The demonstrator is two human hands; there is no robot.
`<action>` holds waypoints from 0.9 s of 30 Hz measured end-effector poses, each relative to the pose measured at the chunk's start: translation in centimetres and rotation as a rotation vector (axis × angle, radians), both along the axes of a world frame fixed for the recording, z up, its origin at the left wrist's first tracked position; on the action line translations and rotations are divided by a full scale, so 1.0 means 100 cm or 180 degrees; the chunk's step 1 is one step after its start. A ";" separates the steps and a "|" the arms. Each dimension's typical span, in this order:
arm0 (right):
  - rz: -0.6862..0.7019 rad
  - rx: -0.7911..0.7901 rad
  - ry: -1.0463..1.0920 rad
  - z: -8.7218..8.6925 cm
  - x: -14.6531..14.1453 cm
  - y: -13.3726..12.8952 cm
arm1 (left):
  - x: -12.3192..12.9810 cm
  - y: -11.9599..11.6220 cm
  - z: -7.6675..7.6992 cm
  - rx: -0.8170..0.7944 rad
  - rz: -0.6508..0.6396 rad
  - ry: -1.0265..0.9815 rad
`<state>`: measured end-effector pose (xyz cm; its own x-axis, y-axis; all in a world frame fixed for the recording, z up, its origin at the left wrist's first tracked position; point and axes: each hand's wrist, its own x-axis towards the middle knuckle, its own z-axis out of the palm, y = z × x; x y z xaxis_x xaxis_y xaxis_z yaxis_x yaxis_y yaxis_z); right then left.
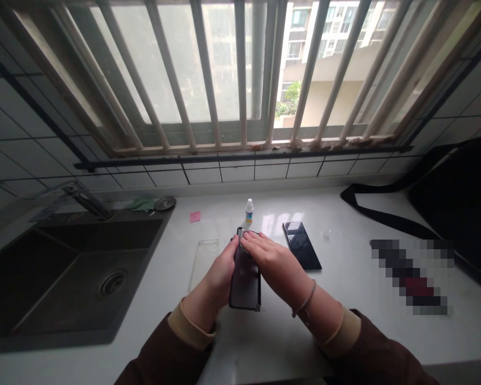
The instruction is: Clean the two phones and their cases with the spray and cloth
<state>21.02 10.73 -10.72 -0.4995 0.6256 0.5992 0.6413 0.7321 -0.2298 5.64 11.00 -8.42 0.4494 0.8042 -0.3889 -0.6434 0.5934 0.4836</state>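
Observation:
Over the counter, my left hand [220, 272] grips a phone-shaped piece with a black rim and a dull, smoky face; it looks like a phone case [244, 286]. The thumb lies along its left edge. Across the upper part lies my right hand [270, 256], its fingers stretched out flat and close together; whatever is beneath them is hidden. Just beyond stands a small white bottle [249, 212] with a blue and orange label. To the right is a dark, glossy phone [302, 246], and to the left a clear phone case [203, 256], partly behind my left hand.
On the left is a dark sink [140, 278] with a faucet [88, 200]. Near it lie a green cloth [141, 205], a round metal strainer [165, 203] and a pink note [194, 216]. A small clear piece [326, 234] and a black bag [460, 198] are on the right.

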 end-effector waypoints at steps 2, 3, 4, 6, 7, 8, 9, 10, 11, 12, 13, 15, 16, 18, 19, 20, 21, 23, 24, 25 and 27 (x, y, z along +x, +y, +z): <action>-0.0177 0.0008 0.0065 0.001 -0.004 0.003 | 0.003 -0.002 0.000 0.0163 0.0240 0.0177; -0.0224 0.0024 0.0109 0.001 -0.005 0.002 | 0.004 -0.003 0.000 0.0237 0.0365 0.0270; -0.0256 0.0042 0.0153 0.001 -0.006 0.002 | 0.005 -0.004 0.000 0.0299 0.0453 0.0336; -0.0320 0.0068 0.0232 0.000 -0.006 -0.001 | 0.005 -0.005 0.001 0.0378 0.0473 0.0345; -0.0342 0.0074 0.0261 0.000 -0.005 -0.003 | 0.005 -0.006 0.002 0.0392 0.0453 0.0305; -0.0343 0.0075 0.0278 -0.001 -0.004 -0.004 | 0.005 -0.006 0.003 0.0384 0.0444 0.0250; -0.0312 0.0078 0.0283 -0.001 -0.003 -0.004 | 0.005 -0.005 0.003 0.0352 0.0456 0.0196; -0.0242 0.0080 0.0280 -0.002 -0.002 -0.005 | 0.004 -0.005 0.004 0.0301 0.0492 0.0153; -0.0131 0.0079 0.0269 -0.002 -0.001 -0.005 | 0.003 -0.004 0.004 0.0230 0.0529 0.0124; 0.0010 0.0078 0.0257 -0.003 -0.001 -0.005 | 0.002 -0.003 0.004 0.0150 0.0549 0.0108; 0.0168 0.0083 0.0247 -0.004 -0.001 -0.005 | 0.000 -0.002 0.005 0.0068 0.0543 0.0103; 0.0464 0.0074 0.0211 -0.005 -0.002 -0.005 | -0.005 0.001 0.005 -0.0053 0.0534 0.0152; 0.0590 0.0061 0.0181 -0.006 -0.002 -0.006 | -0.007 0.003 0.005 -0.0074 0.0568 0.0225; 0.0796 0.0005 0.0121 -0.007 -0.003 -0.009 | -0.012 0.005 0.004 -0.0045 0.0756 0.0495; 0.0887 -0.0041 0.0101 -0.007 -0.003 -0.011 | -0.014 0.006 0.004 -0.0009 0.0903 0.0665; 0.0970 -0.0089 0.0099 -0.007 -0.003 -0.012 | -0.016 0.006 0.005 0.0034 0.1070 0.0816; 0.1045 -0.0132 0.0116 -0.006 -0.004 -0.014 | -0.017 0.007 0.005 0.0074 0.1229 0.0919; 0.1143 -0.0213 0.0176 -0.005 -0.004 -0.017 | -0.017 0.008 0.005 0.0135 0.1492 0.0952; 0.1152 -0.0237 0.0203 -0.005 -0.004 -0.018 | -0.017 0.008 0.005 0.0155 0.1601 0.0907; 0.1132 -0.0245 0.0218 -0.005 -0.005 -0.019 | -0.017 0.009 0.005 0.0170 0.1701 0.0853; 0.1009 -0.0213 0.0202 -0.006 -0.006 -0.018 | -0.016 0.008 0.005 0.0212 0.1839 0.0798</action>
<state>20.37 8.91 -11.33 -0.6387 0.4840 0.5982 0.3669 0.8749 -0.3162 4.02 11.84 -7.87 -0.1629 0.9159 -0.3669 -0.7134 0.1475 0.6851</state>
